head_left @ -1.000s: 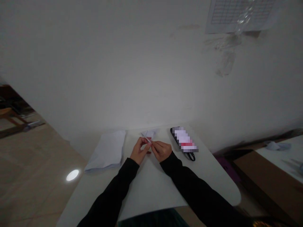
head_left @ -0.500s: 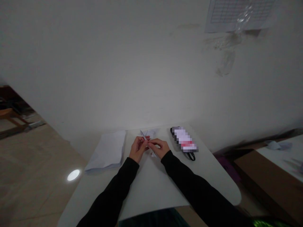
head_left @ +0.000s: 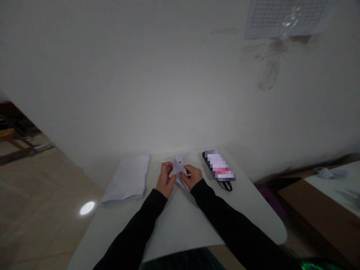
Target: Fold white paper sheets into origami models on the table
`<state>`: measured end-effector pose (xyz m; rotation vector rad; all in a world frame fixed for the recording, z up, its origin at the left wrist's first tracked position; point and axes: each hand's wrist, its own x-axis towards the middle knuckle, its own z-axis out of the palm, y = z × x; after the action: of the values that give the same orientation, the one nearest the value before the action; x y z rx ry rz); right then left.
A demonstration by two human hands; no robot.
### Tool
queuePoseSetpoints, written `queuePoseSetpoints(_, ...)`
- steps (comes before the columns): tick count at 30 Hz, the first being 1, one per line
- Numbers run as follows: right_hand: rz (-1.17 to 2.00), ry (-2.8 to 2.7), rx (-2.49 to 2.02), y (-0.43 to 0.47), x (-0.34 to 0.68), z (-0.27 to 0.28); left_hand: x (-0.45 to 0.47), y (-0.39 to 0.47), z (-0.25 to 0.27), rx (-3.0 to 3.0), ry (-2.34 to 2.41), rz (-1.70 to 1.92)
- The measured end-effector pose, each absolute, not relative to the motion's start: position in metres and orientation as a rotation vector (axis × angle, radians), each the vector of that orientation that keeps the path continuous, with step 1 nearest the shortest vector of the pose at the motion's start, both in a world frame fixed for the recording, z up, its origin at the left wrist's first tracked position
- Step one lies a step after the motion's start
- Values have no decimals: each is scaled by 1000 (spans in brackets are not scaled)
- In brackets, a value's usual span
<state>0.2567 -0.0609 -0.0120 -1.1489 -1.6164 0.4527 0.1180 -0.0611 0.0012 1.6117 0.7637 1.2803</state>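
Folded paper (head_left: 179, 171) flips from edge-on to broad-side up, probably easier to work now, with left hand (head_left: 165, 180) and right hand (head_left: 194, 177) mostly closed, pinching it.

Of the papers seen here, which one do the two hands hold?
The small folded paper between left hand and right hand; the paper stack lies untouched, the gridded sheet is on the wall.
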Motion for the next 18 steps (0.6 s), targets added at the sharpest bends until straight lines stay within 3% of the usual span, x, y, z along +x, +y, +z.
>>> queuePoseSetpoints(6, 365, -1629, -1051, -64, 256, -12, 120, -57, 1, 1387, 918, 1328)
queuePoseSetpoints(11, 335, -1586, -1039, -62, 257, -17, 117, -53, -7, 1190, 1011, 1154)
queuePoseSetpoints(18, 622, -1429, -908, -51, 261, -23, 111, -55, 9, 1038, 1004, 1077)
